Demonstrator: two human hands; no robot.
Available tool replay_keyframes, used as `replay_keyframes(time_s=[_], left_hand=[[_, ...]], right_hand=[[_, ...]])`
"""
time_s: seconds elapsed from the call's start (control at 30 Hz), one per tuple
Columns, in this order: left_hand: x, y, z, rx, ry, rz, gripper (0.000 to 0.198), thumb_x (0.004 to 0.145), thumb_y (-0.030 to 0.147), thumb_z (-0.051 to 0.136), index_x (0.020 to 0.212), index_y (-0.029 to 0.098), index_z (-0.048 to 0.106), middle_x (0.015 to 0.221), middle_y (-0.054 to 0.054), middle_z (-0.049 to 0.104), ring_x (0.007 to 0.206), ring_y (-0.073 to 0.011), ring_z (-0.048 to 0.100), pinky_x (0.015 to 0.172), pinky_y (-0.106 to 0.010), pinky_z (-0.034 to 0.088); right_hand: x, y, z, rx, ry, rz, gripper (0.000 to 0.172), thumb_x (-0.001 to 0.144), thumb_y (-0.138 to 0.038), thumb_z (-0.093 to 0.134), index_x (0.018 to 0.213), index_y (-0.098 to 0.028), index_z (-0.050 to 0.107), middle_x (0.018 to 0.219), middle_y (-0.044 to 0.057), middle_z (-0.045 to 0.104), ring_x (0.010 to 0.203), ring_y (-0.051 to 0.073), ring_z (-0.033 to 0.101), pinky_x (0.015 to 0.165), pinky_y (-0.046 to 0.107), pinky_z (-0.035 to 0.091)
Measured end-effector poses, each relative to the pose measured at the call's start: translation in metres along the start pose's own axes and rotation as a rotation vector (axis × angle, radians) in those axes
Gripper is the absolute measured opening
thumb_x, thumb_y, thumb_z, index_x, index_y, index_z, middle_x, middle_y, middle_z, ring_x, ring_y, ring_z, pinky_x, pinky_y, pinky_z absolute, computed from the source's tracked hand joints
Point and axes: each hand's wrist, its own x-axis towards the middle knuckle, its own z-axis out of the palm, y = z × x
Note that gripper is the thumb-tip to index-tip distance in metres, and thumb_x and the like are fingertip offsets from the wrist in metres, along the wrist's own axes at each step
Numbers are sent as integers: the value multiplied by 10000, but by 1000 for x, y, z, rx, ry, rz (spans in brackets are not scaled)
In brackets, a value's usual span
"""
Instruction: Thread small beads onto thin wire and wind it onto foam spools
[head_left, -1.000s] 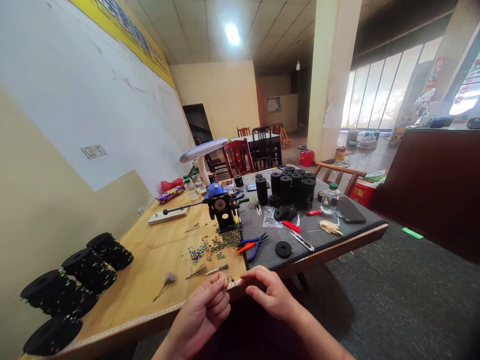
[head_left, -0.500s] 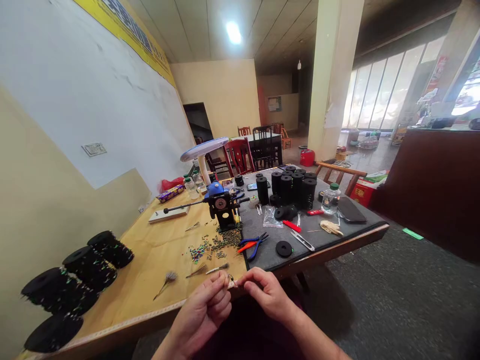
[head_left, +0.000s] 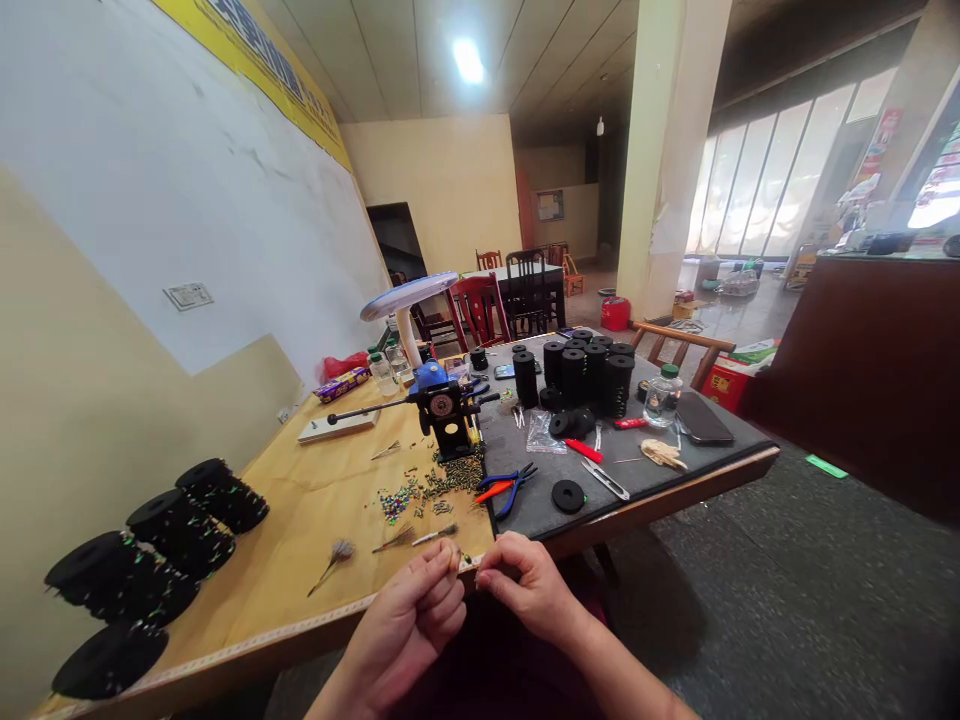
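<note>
My left hand point(head_left: 420, 605) is closed in a pinch at the table's front edge, and what sits between its fingertips is too small to make out. A tiny dark bead-like piece point(head_left: 466, 559) shows just right of those fingertips. Facing it, my right hand point(head_left: 531, 590) has thumb and index finger pressed together, on something too fine to name. A narrow gap separates the two hands. Beyond them lie bundles of thin wire-like strands point(head_left: 394, 539), a pile of small metal parts point(head_left: 457, 475) and some coloured beads point(head_left: 396, 503).
A black hand-cranked device point(head_left: 450, 420) stands mid-table. Blue-handled pliers point(head_left: 514, 490), thread snips point(head_left: 606, 480) and a black foam disc point(head_left: 568, 496) lie on the grey mat. Black foam rolls point(head_left: 574, 375) stand behind; more rolls point(head_left: 180, 530) with small bits attached are at left.
My right hand has shifted very slightly, its fingers curling closer together. My left hand stays almost in place, and the items on the table have not moved.
</note>
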Motion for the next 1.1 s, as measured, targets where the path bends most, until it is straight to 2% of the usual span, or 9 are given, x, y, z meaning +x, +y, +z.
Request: replay_keyframes(time_s=[0.2,0.4,0.67,0.77,0.83,0.93,1.1], left_hand=[[0,2,-2,-8,-40,19,303,689,309,760,698,113,530,476,108,137,406,-17,143,415,-185,155],[2,2,-5,-26,-41,19,275,706,294,748,710,112,542,476,109,131,404,-16,136,408,-181,145],[0,1,-1,-20,-53,20,274,703,290,750,709,112,542,479,109,125,405,-17,138,413,-181,155],[1,1,-1,-5,-55,10,288,699,297,752,694,112,532,480,108,131,406,-15,138,412,-177,156],[1,1,0,7,-52,-1,294,699,301,753,691,112,528,479,107,135,406,-15,136,410,-174,152],[3,-1,0,20,-38,-7,303,691,306,759,706,115,524,478,108,137,409,-18,132,408,-171,152],[4,-5,2,18,-26,-18,341,672,315,773,704,127,490,483,110,138,412,-19,124,411,-169,151]], right_hand=[[-3,8,0,18,12,-53,143,830,-250,564,732,-150,592,850,-8,632,835,63,543,805,177,374],[-11,21,1,8,22,-5,143,838,-238,553,727,-150,572,840,-11,637,842,67,547,807,183,381],[-16,22,-4,-63,17,25,150,846,-252,547,736,-158,588,822,-14,639,840,72,540,818,196,371],[-16,20,-8,-85,11,37,138,844,-257,548,766,-175,626,851,-9,640,869,75,546,850,203,372],[-15,17,-11,-109,-4,35,128,839,-268,549,864,-208,660,912,2,633,920,87,542,873,212,375],[-12,8,-16,-137,-9,-3,228,821,-282,563,1028,-242,647,992,23,609,987,109,524,895,226,382],[-3,-8,-13,-90,26,-58,156,792,-266,587,917,-198,650,902,19,616,904,102,528,852,213,392]])
